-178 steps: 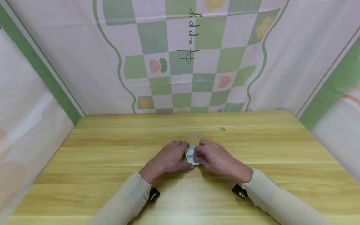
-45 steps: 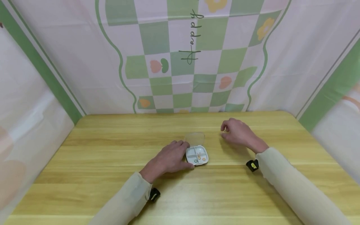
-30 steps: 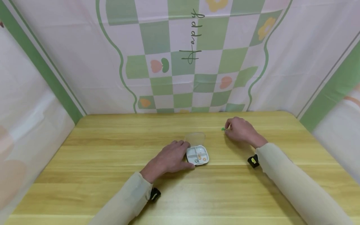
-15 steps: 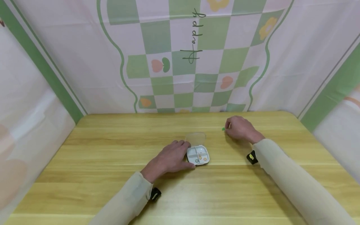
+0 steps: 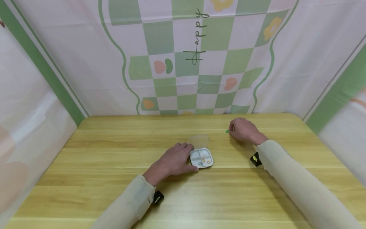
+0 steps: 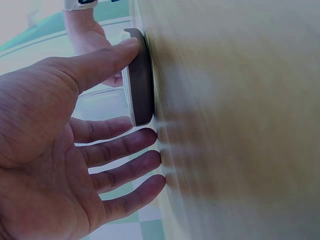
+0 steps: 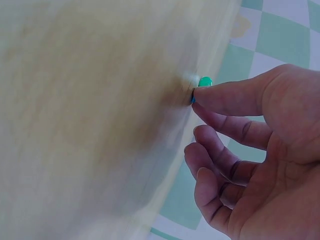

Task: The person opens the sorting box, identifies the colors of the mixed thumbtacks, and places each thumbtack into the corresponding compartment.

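Note:
A small white pill box (image 5: 201, 158) with compartments lies on the table, its clear lid (image 5: 199, 141) raised at the far side. Several tiny ring-like trinkets (image 5: 204, 160) are inside, mostly in the near compartments. My left hand (image 5: 173, 161) holds the box at its left side; in the left wrist view the thumb presses one end of the dark-sided box (image 6: 141, 80) and the index fingertip meets the other. Farther right, my right hand (image 5: 243, 129) pinches a small ring with a green ornament (image 7: 205, 81) between thumb and index finger, at table level. Most of the ring is hidden.
The wooden table (image 5: 128, 133) ends at a patterned cloth (image 5: 187, 63) hanging behind it. More cloth hangs at both sides. Each wrist wears a black band device.
My right hand has gone from the pill box to the far right and now pinches the green-ornamented ring. The last half second shows hardly any motion. My left hand has stayed at the box.

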The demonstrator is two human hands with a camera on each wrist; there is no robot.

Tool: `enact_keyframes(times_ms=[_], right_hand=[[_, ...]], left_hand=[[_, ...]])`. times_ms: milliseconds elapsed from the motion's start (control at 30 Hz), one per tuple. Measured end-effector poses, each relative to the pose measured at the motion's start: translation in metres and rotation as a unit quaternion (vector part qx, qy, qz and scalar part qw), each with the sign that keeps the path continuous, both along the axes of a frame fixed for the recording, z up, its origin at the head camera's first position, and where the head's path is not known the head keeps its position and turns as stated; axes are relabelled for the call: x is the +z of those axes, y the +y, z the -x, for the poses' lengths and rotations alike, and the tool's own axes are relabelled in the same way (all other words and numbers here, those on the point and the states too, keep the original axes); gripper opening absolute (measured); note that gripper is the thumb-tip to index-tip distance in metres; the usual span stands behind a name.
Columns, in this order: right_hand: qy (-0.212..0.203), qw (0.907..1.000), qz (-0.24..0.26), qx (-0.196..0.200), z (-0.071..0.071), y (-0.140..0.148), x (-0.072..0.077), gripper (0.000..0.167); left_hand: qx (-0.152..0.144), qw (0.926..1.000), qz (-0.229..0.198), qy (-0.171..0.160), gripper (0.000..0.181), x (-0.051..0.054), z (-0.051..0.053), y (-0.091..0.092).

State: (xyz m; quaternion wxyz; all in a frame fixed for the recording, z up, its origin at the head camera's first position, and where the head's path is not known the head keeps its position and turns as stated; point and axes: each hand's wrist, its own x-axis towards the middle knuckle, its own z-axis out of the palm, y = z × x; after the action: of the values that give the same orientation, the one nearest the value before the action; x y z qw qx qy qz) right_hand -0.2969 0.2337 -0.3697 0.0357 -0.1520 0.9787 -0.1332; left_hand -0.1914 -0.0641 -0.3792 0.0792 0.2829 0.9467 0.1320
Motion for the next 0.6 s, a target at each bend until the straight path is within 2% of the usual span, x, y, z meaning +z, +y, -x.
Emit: enact_keyframes(times_ms=[600], right_hand=[[0.005,0.9999,0.006,-0.006,0.0003,-0.0005,-0.0033,0.009]], left_hand=[[0.000,1.0000,0.004,0.003,0.074,-0.0007,0.0002,0.0002]])
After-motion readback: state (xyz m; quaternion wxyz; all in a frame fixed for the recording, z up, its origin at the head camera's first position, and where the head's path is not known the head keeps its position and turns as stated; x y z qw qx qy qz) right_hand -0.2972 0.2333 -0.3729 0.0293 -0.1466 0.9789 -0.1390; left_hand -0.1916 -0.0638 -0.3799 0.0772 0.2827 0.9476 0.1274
